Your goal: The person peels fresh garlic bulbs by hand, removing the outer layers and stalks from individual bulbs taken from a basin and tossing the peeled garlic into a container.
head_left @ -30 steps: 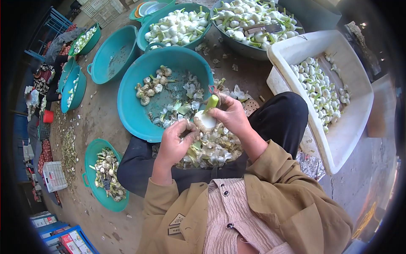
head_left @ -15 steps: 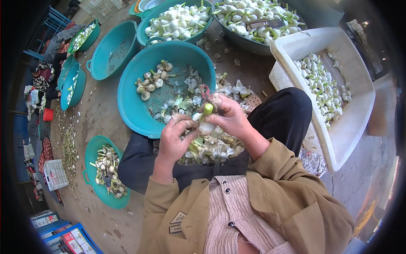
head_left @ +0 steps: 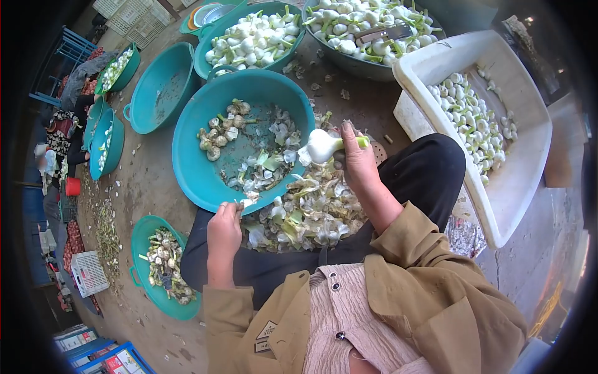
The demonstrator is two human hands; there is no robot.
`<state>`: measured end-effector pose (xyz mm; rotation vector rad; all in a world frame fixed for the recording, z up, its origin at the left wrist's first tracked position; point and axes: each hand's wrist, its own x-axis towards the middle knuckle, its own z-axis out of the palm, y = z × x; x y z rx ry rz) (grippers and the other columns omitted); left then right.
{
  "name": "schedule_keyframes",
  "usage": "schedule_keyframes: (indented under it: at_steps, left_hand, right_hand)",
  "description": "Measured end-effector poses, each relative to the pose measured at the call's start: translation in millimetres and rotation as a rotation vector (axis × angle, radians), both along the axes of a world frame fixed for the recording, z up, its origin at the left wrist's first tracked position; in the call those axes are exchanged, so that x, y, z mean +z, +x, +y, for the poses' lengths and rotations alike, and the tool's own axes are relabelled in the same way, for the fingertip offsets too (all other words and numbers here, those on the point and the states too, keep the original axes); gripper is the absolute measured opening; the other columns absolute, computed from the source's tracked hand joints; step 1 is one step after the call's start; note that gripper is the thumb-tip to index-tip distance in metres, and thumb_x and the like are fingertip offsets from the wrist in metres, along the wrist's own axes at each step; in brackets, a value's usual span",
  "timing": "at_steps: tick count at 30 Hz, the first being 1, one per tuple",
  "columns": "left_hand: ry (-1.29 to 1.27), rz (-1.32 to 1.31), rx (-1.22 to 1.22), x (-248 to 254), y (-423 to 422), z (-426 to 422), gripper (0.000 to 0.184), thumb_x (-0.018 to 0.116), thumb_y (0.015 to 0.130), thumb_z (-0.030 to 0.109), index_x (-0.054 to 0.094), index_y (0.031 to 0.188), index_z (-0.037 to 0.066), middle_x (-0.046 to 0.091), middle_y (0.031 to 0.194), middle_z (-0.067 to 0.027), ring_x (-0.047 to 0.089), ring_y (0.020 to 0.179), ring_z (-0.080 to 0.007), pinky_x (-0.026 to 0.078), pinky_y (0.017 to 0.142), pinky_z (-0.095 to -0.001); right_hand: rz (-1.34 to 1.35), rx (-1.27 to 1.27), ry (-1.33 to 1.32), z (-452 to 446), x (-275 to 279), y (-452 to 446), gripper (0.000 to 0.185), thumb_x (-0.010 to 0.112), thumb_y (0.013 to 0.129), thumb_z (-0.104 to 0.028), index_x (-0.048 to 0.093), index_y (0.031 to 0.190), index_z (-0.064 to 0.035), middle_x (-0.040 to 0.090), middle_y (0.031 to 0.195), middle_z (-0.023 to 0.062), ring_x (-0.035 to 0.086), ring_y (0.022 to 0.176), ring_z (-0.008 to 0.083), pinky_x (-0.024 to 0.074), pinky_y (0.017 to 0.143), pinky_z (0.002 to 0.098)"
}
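My right hand [head_left: 357, 156] is closed around the green stem of a white peeled garlic bulb [head_left: 321, 146], whose head points left over the rim of a teal basin [head_left: 182, 156]. Down at the basin's near rim, my left hand [head_left: 225, 232] pinches a scrap of garlic skin [head_left: 250, 199] between thumb and fingers. Unpeeled garlic bulbs [head_left: 215, 138] sit in a cluster at the left inside that basin, with loose skins beside them. A heap of garlic peelings [head_left: 311, 215] lies between my legs.
A white tub [head_left: 520, 143] of peeled garlic tilts at the right. Two more basins of peeled garlic [head_left: 252, 40] stand at the back, a knife [head_left: 385, 33] lying on the right one's pile. At the lower left is a smaller teal basin [head_left: 140, 262] holding unpeeled garlic.
My hands have come apart. The right one has moved up and right with the garlic bulb; the left has dropped down and left with a piece of skin.
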<state>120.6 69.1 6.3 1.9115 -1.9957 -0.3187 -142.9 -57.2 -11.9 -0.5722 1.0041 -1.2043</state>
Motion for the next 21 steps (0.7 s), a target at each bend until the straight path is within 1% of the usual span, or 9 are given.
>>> schedule_keyframes:
  at_steps: [2,7,10,12,13,14,16,17,21]
  left_hand:
    - [0.033,-0.010,0.038,5,-8,-6,0.025,0.061,0.077,0.003,0.058,0.101,0.005,0.058,0.089,-0.0130,0.059,0.070,-0.0266,0.047,0.059,-0.0351]
    - [-0.087,0.611,0.118,19,-87,-45,0.033,0.067,0.074,0.001,0.061,0.105,0.008,0.059,0.091,-0.0071,0.058,0.066,-0.0141,0.046,0.056,-0.0247]
    - [-0.314,0.622,-0.173,-2,-97,-61,0.033,0.066,0.074,-0.001,0.060,0.105,0.007,0.058,0.086,-0.0059,0.057,0.067,-0.0116,0.045,0.056,-0.0213]
    - [0.086,1.277,0.008,-18,-92,-67,0.028,0.064,0.076,-0.002,0.059,0.103,0.006,0.057,0.078,-0.0061,0.056,0.069,-0.0098,0.045,0.057,-0.0206]
    - [0.132,1.284,0.015,-33,-80,-73,0.024,0.060,0.082,0.002,0.059,0.105,0.004,0.059,0.077,-0.0094,0.059,0.071,-0.0173,0.047,0.061,-0.0250]
    - [0.081,0.869,0.062,-58,-55,-85,0.025,0.057,0.085,0.008,0.057,0.109,0.003,0.060,0.082,-0.0123,0.059,0.076,-0.0238,0.047,0.066,-0.0296]
    - [0.148,0.179,0.200,-95,10,-113,0.038,0.050,0.089,0.028,0.054,0.117,0.002,0.060,0.099,-0.0201,0.057,0.093,-0.0387,0.045,0.082,-0.0414]
    - [0.176,-0.003,0.366,-125,43,-124,0.041,0.049,0.089,0.032,0.054,0.118,0.003,0.059,0.101,-0.0210,0.056,0.097,-0.0378,0.044,0.084,-0.0438]
    - [0.235,0.275,0.875,-242,204,-165,0.055,0.062,0.079,0.034,0.049,0.122,0.002,0.051,0.120,-0.0244,0.052,0.108,-0.0368,0.043,0.088,-0.0413]
  right_hand:
    - [-0.057,0.007,0.080,-1,-5,3,0.038,0.055,0.086,-0.047,0.054,0.087,-0.0086,0.051,0.065,-0.0010,0.042,0.046,0.0060,0.0337,0.040,0.0199]
    - [-0.016,0.096,0.096,2,-5,10,0.040,0.052,0.088,-0.048,0.057,0.089,-0.0089,0.052,0.060,-0.0010,0.045,0.044,0.0058,0.0337,0.037,0.0198]
    - [-0.099,0.136,0.137,-1,-10,15,0.035,0.052,0.089,-0.045,0.051,0.075,-0.0122,0.055,0.066,0.0011,0.048,0.046,0.0090,0.0319,0.037,0.0229]
    - [-0.714,0.187,0.222,-13,-37,-18,0.040,0.055,0.086,-0.046,0.058,0.087,-0.0067,0.061,0.078,0.0066,0.055,0.057,0.0106,0.0411,0.043,0.0217]
    - [-0.625,-0.442,0.374,-18,34,5,0.049,0.061,0.083,-0.045,0.054,0.104,-0.0013,0.056,0.079,0.0059,0.052,0.060,0.0124,0.0484,0.052,0.0250]
    - [-1.024,-0.149,-0.062,-31,-7,-36,0.058,0.068,0.078,-0.037,0.046,0.115,0.0016,0.052,0.086,0.0060,0.053,0.073,0.0158,0.0511,0.066,0.0286]
    - [-1.352,-0.066,-0.402,-48,30,-58,0.058,0.072,0.072,-0.025,0.044,0.117,0.0002,0.051,0.098,0.0078,0.048,0.098,0.0196,0.0434,0.089,0.0321]
    - [-1.237,-0.087,-0.378,-48,30,-52,0.044,0.065,0.081,-0.031,0.051,0.113,-0.0035,0.051,0.106,0.0066,0.045,0.104,0.0184,0.0425,0.090,0.0318]
    - [-0.799,0.009,0.030,-37,-25,-12,0.025,0.051,0.091,-0.031,0.055,0.104,-0.0094,0.054,0.102,0.0061,0.050,0.092,0.0179,0.0439,0.079,0.0295]
